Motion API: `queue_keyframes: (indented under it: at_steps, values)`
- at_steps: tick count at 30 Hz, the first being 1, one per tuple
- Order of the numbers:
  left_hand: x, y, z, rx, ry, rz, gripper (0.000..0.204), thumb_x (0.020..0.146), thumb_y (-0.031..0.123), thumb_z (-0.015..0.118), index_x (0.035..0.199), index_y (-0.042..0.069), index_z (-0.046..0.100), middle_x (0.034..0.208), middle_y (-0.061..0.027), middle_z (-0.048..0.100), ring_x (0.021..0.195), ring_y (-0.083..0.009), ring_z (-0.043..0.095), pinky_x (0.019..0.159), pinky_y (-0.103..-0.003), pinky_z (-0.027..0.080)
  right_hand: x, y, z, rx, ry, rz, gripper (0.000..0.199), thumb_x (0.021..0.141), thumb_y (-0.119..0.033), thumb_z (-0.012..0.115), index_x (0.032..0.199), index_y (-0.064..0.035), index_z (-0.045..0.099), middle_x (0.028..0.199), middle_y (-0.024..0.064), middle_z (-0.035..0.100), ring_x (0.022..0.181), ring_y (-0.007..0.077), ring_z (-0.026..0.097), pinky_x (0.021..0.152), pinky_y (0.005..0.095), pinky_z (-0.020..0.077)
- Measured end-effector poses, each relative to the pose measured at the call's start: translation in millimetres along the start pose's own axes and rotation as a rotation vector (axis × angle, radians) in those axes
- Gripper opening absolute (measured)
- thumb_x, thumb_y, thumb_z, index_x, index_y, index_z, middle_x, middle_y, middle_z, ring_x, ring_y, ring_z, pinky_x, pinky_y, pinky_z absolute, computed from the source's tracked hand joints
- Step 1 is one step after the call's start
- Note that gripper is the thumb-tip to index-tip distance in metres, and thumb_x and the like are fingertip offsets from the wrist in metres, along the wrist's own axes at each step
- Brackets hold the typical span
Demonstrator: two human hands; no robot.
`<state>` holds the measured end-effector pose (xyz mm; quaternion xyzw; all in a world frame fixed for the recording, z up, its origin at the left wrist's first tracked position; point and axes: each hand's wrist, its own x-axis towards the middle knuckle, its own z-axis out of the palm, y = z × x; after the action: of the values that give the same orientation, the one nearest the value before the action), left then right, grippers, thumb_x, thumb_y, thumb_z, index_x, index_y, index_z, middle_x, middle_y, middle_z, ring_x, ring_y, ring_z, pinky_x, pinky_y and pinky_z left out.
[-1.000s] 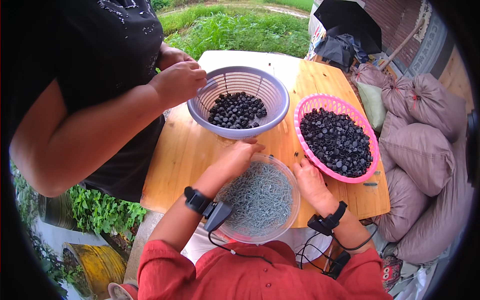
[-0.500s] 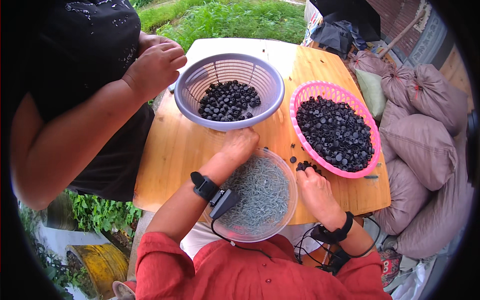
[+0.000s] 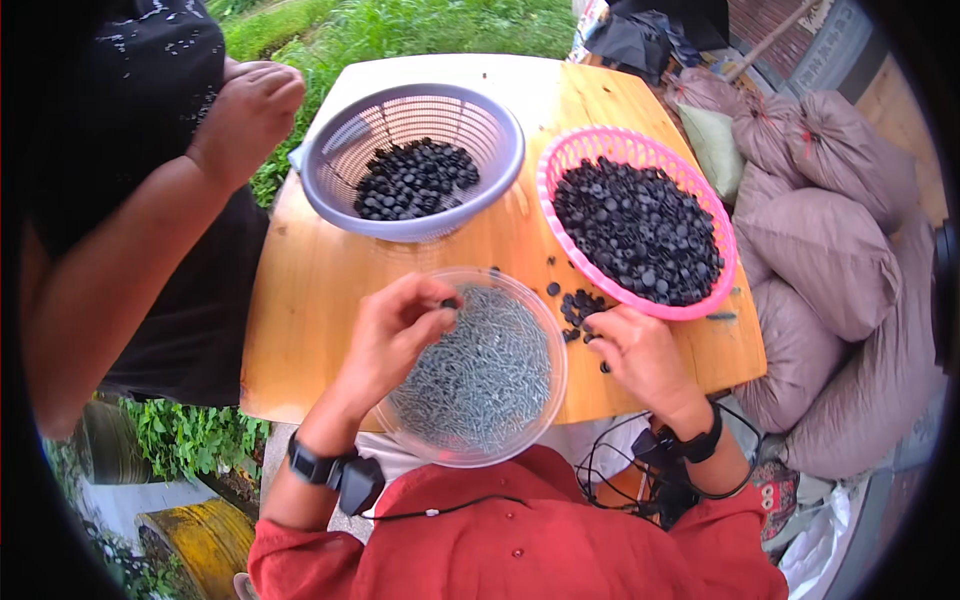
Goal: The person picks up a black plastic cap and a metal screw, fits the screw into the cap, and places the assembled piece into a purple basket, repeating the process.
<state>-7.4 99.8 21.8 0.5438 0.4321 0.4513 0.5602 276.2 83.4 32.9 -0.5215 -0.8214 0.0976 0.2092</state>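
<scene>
My left hand [image 3: 392, 338] pinches a small round black cap [image 3: 450, 303] between thumb and fingertips, over the left rim of a clear plastic bowl [image 3: 470, 462]. Loose silver screws [image 3: 485, 380] fill much of that bowl. To its right, my right hand [image 3: 648, 358] has its fingers closed at the near edge of a small heap of black caps [image 3: 578, 303] on the table. A dark piece [image 3: 589, 338] shows at its fingertips, apparently another cap. Beyond my hands stand a purple-grey basket [image 3: 514, 165] and a pink basket [image 3: 727, 262], both holding black caps.
The wooden table [image 3: 300, 330] has curved edges. A co-worker in black stands at the left, one hand [image 3: 250, 115] raised beside the table. Stuffed sacks [image 3: 815, 260] are piled along the right side. A cable [image 3: 450, 510] runs from my left wrist across my shirt.
My left hand has drawn back from the purple-grey basket's near rim to the bowl, now showing a cap. My right hand stays by the small heap. The co-worker's hands have moved left in the picture.
</scene>
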Motion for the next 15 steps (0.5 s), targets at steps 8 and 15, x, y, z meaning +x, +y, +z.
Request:
queue_keyframes:
  at_steps: [8,15]
  values:
    - [-49,-1,54,0.477,-0.217,0.380,0.021,0.074,0.002,0.065,0.094,0.007,0.062,0.086,-0.0066,0.061,0.080,-0.0190,0.058,0.069,-0.029,0.047,-47,25,-9,-0.003,-0.062,0.049,0.020,0.072,-0.006,0.065,0.091,-0.0054,0.060,0.077,0.0118,0.057,0.072,0.0306,0.058,0.062,0.0385,0.0471]
    - [-24,-38,137,0.891,-0.319,0.522,0.013,0.070,0.009,0.063,0.082,0.009,0.059,0.075,-0.0043,0.057,0.076,-0.0248,0.053,0.066,-0.038,0.043,-54,38,14,0.167,0.018,0.101,0.019,0.072,-0.003,0.065,0.091,-0.0022,0.062,0.074,0.0106,0.058,0.068,0.0248,0.060,0.062,0.0329,0.0483]
